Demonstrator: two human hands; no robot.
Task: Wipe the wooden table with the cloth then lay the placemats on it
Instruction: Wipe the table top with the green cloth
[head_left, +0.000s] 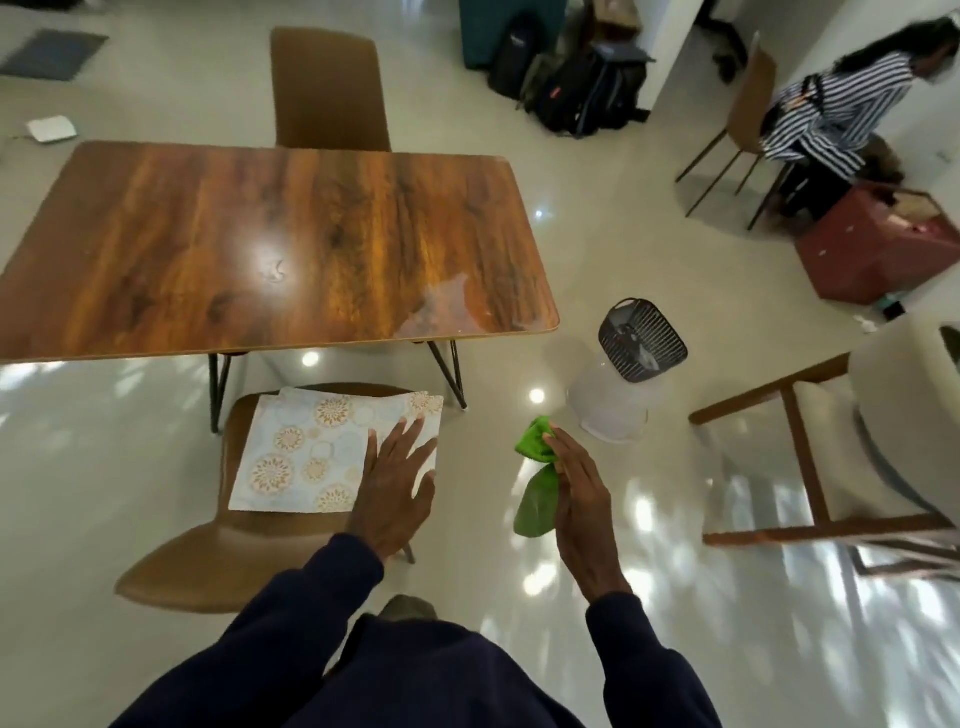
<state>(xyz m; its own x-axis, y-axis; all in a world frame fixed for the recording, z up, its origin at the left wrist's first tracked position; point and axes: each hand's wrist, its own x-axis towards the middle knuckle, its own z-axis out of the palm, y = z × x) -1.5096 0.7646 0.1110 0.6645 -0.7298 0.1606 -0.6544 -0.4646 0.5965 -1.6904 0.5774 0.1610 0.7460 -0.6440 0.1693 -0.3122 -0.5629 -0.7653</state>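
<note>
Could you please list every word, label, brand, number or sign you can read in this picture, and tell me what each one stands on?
No text can be read anywhere in this view.
The black backpack has a small red patch, too blurred to read.
The placemats carry round flower patterns only, no words.
The green cloth, the wooden table and the fan show no markings.

Between the left hand (395, 483) and the right hand (582, 512) runs open floor, narrowed by the cloth (535, 499) hanging from the right. Under the left hand a chair (208, 561) bearing placemats (311, 452) blocks the way, and the table (260, 244) edge stands just beyond. Ahead-right of the right hand stands a fan (641, 343), with a wooden-framed seat (800, 441) farther right.
</note>
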